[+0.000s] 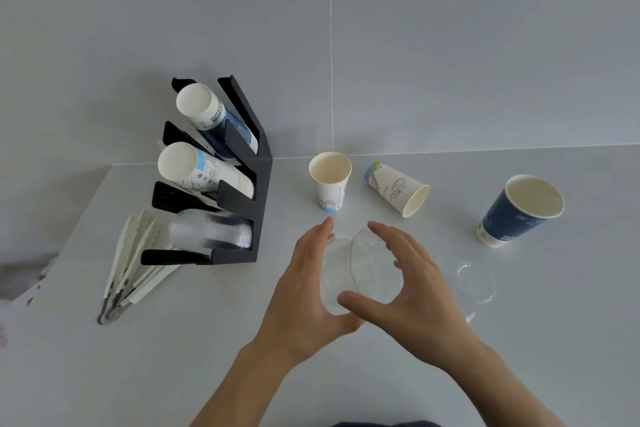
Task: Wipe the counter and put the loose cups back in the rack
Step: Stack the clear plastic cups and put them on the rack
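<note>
1. Left hand and right hand both cupped around a clear plastic cup, fingers curled; cup looks tilted on its side, mouth facing right, hard to be sure through the plastic.
2. Just beyond: white paper cup upright, second white cup tipped over.
3. Right: blue cup upright, clear lid flat on counter.
4. Left: black rack, three tiers holding cup stacks.

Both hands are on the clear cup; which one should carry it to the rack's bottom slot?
Left, probably. The left hand cups the clear cup on the side facing the rack, whose bottom slot holds clear cups. The right hand would reach across.
</note>
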